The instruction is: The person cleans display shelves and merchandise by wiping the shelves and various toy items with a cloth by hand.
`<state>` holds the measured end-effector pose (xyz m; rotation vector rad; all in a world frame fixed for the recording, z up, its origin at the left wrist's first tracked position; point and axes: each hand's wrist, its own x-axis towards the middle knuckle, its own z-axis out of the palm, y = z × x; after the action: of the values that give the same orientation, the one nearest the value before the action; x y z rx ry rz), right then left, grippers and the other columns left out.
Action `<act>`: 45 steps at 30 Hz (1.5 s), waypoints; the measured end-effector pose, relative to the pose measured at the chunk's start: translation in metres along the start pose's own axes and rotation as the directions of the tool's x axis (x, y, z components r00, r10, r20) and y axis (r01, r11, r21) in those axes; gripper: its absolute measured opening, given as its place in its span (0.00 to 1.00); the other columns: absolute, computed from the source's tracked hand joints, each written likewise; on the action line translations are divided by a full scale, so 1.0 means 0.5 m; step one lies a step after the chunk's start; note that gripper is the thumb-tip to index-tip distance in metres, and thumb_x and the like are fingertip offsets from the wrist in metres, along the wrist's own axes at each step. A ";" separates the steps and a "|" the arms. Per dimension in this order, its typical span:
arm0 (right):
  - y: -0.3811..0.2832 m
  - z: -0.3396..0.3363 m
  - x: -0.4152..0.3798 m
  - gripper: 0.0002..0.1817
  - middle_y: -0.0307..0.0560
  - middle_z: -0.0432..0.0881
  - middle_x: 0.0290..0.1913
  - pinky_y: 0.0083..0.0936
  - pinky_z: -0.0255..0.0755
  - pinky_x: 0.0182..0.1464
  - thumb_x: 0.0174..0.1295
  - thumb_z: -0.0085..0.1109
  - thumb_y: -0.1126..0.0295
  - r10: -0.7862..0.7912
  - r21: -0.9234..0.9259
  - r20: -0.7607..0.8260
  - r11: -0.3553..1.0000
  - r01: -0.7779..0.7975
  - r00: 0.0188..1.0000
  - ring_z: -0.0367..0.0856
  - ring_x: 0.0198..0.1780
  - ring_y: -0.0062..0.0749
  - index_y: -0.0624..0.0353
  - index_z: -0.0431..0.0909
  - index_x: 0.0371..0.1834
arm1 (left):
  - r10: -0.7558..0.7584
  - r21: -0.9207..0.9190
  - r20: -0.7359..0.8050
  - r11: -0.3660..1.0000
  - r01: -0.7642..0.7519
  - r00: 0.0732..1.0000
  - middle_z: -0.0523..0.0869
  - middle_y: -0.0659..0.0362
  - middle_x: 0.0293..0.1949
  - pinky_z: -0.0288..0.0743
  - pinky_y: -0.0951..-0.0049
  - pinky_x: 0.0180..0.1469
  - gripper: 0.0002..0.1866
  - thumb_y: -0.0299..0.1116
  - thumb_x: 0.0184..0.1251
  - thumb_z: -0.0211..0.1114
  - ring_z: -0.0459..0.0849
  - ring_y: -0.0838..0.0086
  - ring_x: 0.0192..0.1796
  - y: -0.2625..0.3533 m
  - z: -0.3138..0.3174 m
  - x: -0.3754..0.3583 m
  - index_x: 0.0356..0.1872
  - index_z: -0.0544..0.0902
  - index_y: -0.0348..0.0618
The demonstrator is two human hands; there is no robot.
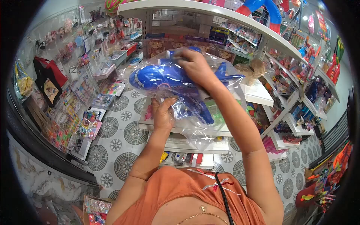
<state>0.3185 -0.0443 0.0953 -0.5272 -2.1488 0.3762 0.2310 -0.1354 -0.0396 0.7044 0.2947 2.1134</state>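
Observation:
A blue toy airplane (157, 77) with a painted grin on its nose lies in a clear plastic bag (200, 138), held up before a shelf. On the bag's near side, my left hand (164, 113) is closed around the plastic by the near wing, thumb on top. My right hand (195, 66) reaches across the airplane's back and rests over it, fingers bent down toward the far wing and smeared by motion. Under that wrist, a small greyish patch shows against the bag; most of it is hidden.
The white shelf unit (221, 133) stands close in front, its curved upper board (210, 8) overhead. Packed toys hang along the left wall (62, 48). More stocked shelves (296, 125) line the right. Patterned floor tiles (127, 159) run between them.

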 end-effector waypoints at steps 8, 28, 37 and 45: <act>-0.163 0.036 -0.039 0.17 0.46 0.75 0.42 0.32 0.63 0.53 0.49 0.54 0.77 -0.538 -0.271 0.167 0.781 0.563 0.826 0.70 0.48 0.43 0.56 0.76 0.44 | 0.007 0.035 0.020 0.999 -0.008 1.000 0.74 0.57 0.48 0.74 0.68 0.48 0.29 0.19 0.48 0.61 0.77 0.69 0.48 0.012 0.010 -0.006 0.54 0.64 0.46; -0.122 0.028 0.028 0.13 0.53 0.75 0.44 0.33 0.64 0.54 0.55 0.54 0.71 -0.237 -0.063 0.228 0.964 0.258 0.944 0.71 0.49 0.45 0.58 0.79 0.43 | 0.027 0.087 0.048 0.996 -0.031 0.999 0.80 0.57 0.38 0.76 0.72 0.45 0.23 0.14 0.44 0.55 0.81 0.70 0.40 0.013 0.003 -0.019 0.47 0.71 0.40; 0.106 -0.070 0.076 0.19 0.56 0.70 0.49 0.36 0.66 0.55 0.46 0.51 0.76 0.048 -0.474 -0.101 0.876 -0.091 0.994 0.68 0.54 0.51 0.46 0.80 0.43 | 0.022 0.099 0.023 0.995 -0.024 1.000 0.79 0.56 0.39 0.76 0.72 0.46 0.28 0.17 0.43 0.57 0.81 0.70 0.39 0.015 -0.031 -0.011 0.52 0.69 0.40; -0.036 -0.058 0.009 0.15 0.50 0.76 0.47 0.28 0.64 0.56 0.55 0.52 0.76 -0.257 0.088 0.445 0.966 0.244 0.858 0.74 0.50 0.37 0.59 0.78 0.47 | 0.025 0.055 -0.033 0.998 -0.023 0.999 0.78 0.55 0.40 0.76 0.71 0.47 0.26 0.15 0.44 0.54 0.80 0.69 0.39 0.008 -0.044 -0.001 0.50 0.69 0.41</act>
<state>0.3356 -0.0556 0.1233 -0.1380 -2.6213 0.4122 0.2161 -0.1371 -0.0558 0.7082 0.3649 2.1488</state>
